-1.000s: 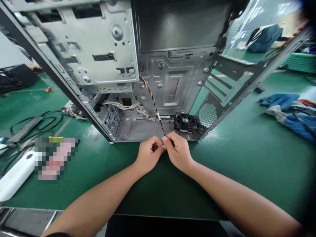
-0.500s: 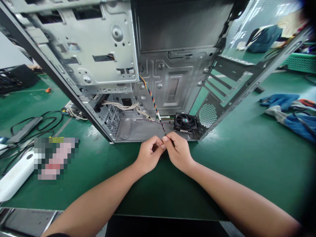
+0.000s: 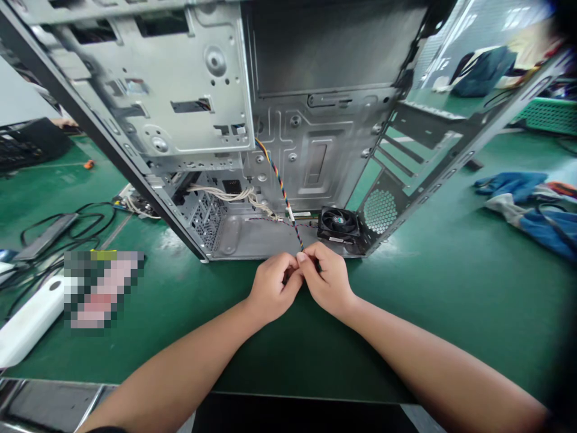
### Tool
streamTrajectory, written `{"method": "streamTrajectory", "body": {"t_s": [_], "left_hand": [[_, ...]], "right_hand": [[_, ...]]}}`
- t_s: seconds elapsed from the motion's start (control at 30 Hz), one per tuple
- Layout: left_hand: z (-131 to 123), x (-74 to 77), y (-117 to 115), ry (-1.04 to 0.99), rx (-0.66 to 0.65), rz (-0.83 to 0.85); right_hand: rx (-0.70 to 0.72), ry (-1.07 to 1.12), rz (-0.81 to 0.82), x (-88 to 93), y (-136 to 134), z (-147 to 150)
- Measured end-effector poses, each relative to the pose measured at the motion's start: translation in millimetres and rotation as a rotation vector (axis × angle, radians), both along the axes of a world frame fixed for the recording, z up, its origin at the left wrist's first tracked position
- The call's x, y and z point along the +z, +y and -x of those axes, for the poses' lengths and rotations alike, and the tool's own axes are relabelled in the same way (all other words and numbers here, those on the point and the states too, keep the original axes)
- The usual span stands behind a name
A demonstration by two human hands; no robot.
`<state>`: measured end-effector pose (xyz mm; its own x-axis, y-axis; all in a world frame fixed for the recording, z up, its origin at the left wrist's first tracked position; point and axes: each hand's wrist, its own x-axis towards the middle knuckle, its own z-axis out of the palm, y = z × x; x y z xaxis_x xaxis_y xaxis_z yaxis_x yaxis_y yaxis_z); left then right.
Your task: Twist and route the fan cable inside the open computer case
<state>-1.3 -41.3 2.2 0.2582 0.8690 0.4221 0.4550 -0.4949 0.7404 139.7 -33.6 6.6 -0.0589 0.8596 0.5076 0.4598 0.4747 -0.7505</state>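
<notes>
An open grey metal computer case (image 3: 315,150) lies on the green table (image 3: 428,288). A braided multicoloured cable (image 3: 280,186) runs from inside the case down to my hands at the case's front edge. My left hand (image 3: 270,285) and my right hand (image 3: 327,276) are pressed together, both with fingers closed, pinching the cable's end between them. What sits at the cable's tip is hidden by my fingers. A small black fan (image 3: 338,224) rests on the case floor just behind my right hand.
White cables (image 3: 225,193) lie bundled inside the case. Black cords (image 3: 67,219) and a white device (image 3: 29,319) lie at the left. Blue cloth (image 3: 523,192) is at the right, a green basket (image 3: 545,114) and a dark bag (image 3: 482,69) further back.
My hands have shifted very slightly and closed tighter on the cable end. Nothing else has moved.
</notes>
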Motion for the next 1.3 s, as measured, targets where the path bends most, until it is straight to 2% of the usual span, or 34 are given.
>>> {"method": "streamTrajectory", "body": {"t_s": [0.23,0.5,0.77,1.0,1.3], "left_hand": [[0.9,1.4,3.7,0.035,0.015,0.024],[1.5,1.4,7.2,-0.037,-0.008,0.117],[0.9,3.1,3.8,0.054,0.016,-0.083],[1.4,1.6,3.7,0.076,0.023,-0.149],[1.1,2.7,6.0,0.008,-0.022,-0.021]], "right_hand": [[0.003,-0.006,0.008,0.0,0.8,0.3],[0.004,-0.008,0.011,-1.9,2.2,0.7],[0.022,0.012,-0.008,-1.0,1.8,0.7],[-0.011,0.000,-0.029,-0.9,0.3,0.6],[-0.019,0.001,-0.033,-1.4,0.7,1.2]]}}
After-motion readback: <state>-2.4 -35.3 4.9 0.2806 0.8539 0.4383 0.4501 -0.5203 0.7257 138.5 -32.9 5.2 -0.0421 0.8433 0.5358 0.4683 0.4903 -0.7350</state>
